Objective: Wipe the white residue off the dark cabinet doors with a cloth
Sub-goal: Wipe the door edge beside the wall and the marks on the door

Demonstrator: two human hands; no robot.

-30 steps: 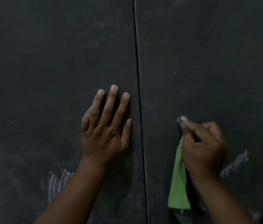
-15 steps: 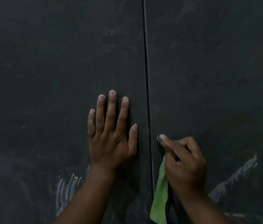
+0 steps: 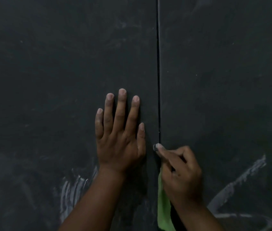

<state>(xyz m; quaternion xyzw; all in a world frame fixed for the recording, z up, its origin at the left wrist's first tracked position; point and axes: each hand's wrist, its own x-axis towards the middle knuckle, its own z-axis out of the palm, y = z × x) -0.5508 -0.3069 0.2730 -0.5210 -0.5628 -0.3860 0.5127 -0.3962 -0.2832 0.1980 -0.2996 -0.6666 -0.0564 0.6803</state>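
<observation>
Left hand (image 3: pixel 119 135) flat on the left cabinet door (image 3: pixel 48 80), fingers straight; right hand (image 3: pixel 181 175) curled round the green cloth (image 3: pixel 163 210), index fingertip at the seam (image 3: pixel 158 80) by the right cabinet door (image 3: pixel 223 80); white residue (image 3: pixel 237 185) streaks low on both

Two dark cabinet doors, matte charcoal, shut flush; a thin vertical seam (image 3: pixel 158 72) divides them. Left door (image 3: pixel 48 72): white residue streaks (image 3: pixel 72 192) low down, vertical smears, plus faint haze higher up. Right door (image 3: pixel 223 72): a diagonal white streak (image 3: pixel 237 182) at lower right, with fainter lines beneath it. Green cloth (image 3: pixel 163 209): bright, limp, hanging down just right of the seam at the bottom edge, its upper part hidden.
</observation>
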